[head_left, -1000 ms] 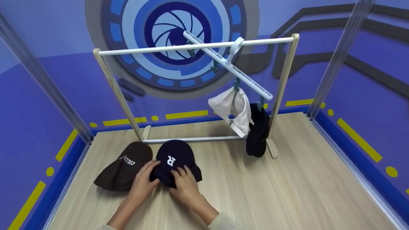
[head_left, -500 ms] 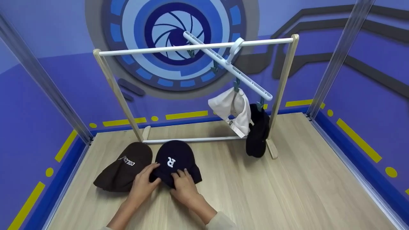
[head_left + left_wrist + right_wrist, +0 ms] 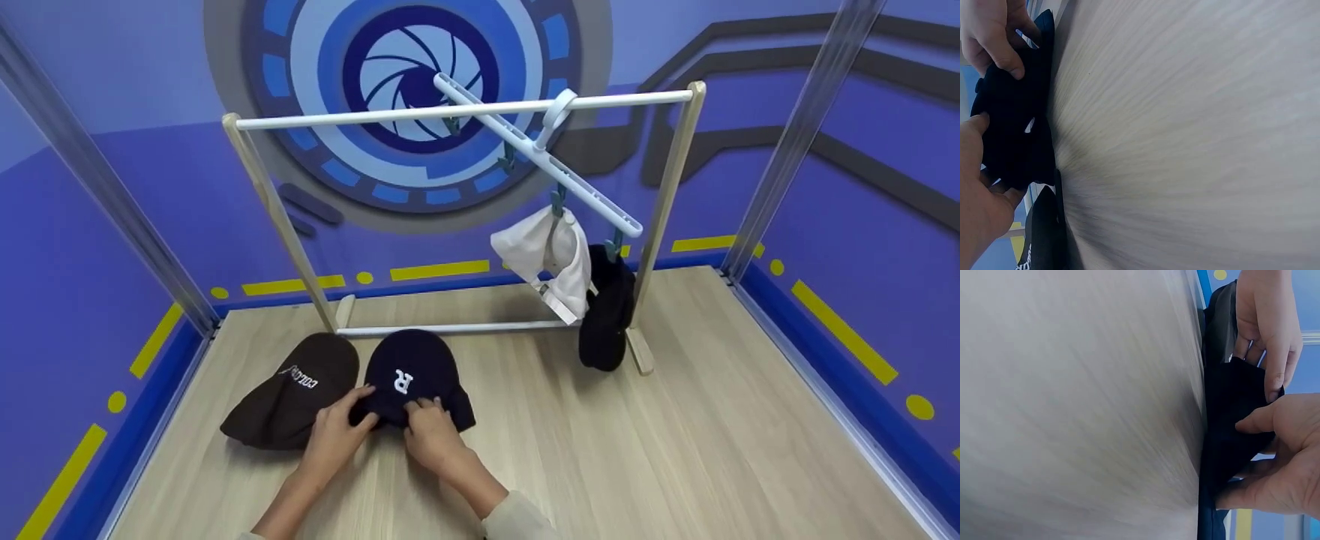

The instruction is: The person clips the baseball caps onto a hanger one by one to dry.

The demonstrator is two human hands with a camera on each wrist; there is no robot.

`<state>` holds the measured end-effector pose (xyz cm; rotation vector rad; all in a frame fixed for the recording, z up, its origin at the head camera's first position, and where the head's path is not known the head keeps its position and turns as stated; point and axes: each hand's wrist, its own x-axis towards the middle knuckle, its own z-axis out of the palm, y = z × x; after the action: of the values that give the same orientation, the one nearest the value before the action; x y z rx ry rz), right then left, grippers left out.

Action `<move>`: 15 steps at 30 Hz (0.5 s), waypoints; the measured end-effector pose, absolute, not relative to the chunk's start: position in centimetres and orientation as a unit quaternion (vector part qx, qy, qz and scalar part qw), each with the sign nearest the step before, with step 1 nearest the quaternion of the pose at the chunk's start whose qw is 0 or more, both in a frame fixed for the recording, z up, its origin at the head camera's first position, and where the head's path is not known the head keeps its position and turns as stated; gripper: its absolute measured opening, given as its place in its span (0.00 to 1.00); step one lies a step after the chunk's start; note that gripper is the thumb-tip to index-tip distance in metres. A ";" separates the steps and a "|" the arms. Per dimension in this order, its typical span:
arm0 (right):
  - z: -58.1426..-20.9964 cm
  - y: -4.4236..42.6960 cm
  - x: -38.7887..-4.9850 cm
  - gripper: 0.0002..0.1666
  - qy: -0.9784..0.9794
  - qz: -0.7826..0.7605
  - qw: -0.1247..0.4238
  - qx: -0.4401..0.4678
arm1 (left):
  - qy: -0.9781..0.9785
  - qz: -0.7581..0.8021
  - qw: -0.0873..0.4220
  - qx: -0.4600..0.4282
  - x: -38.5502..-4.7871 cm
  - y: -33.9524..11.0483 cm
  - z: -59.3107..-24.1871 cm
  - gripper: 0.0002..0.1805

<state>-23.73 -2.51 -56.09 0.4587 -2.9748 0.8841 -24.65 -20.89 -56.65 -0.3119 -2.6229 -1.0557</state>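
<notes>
A navy baseball cap (image 3: 414, 364) with a white letter R lies crown up on the wooden tabletop, at centre left in the head view. My left hand (image 3: 334, 435) pinches its left edge between thumb and fingers. The near edge is gripped by my right hand (image 3: 435, 437), its fingers curled over the fabric and the thumb below. In the left wrist view, the navy cap's dark underside (image 3: 1008, 149) shows between both hands. From the right wrist, the right thumb presses on the cap (image 3: 1224, 402). A brown cap (image 3: 300, 397) with white lettering lies just left of it.
A wooden rack (image 3: 667, 180) with white bars stands behind the caps. On its top bar hangs a pale blue clip hanger (image 3: 540, 154), turned at an angle. A white cap (image 3: 551, 251) and a black cap (image 3: 604, 322) hang from its right-hand clips.
My right hand's fingers have curled further over the navy cap's near edge and drawn slightly nearer to me. My left hand has slid down a little along its side. The hanging caps stay put.
</notes>
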 end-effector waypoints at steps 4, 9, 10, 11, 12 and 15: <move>-55.9 -2.2 -24.0 0.16 -0.947 0.274 0.021 0.165 | -0.912 -0.369 0.144 -0.104 -24.7 -20.8 -56.6 0.22; -55.8 -1.8 -24.2 0.11 -0.943 0.279 0.019 0.180 | -0.912 -0.377 0.133 -0.095 -24.5 -20.7 -56.6 0.22; -55.7 -1.7 -24.2 0.10 -0.941 0.285 0.014 0.181 | -0.911 -0.379 0.131 -0.093 -24.5 -20.7 -56.5 0.22; -55.7 -1.7 -24.3 0.09 -0.939 0.291 0.009 0.182 | -0.911 -0.381 0.129 -0.092 -24.5 -20.7 -56.6 0.22; -55.6 -1.6 -24.3 0.08 -0.937 0.299 0.003 0.183 | -0.910 -0.384 0.128 -0.091 -24.5 -20.7 -56.6 0.22; -55.5 -1.3 -24.5 0.06 -0.933 0.313 -0.002 0.180 | -0.906 -0.391 0.132 -0.095 -24.6 -20.8 -56.7 0.22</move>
<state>-24.47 -1.34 -55.48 0.5662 -2.9330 0.9845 -24.61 -20.76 -56.70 -0.2762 -2.6282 -1.1360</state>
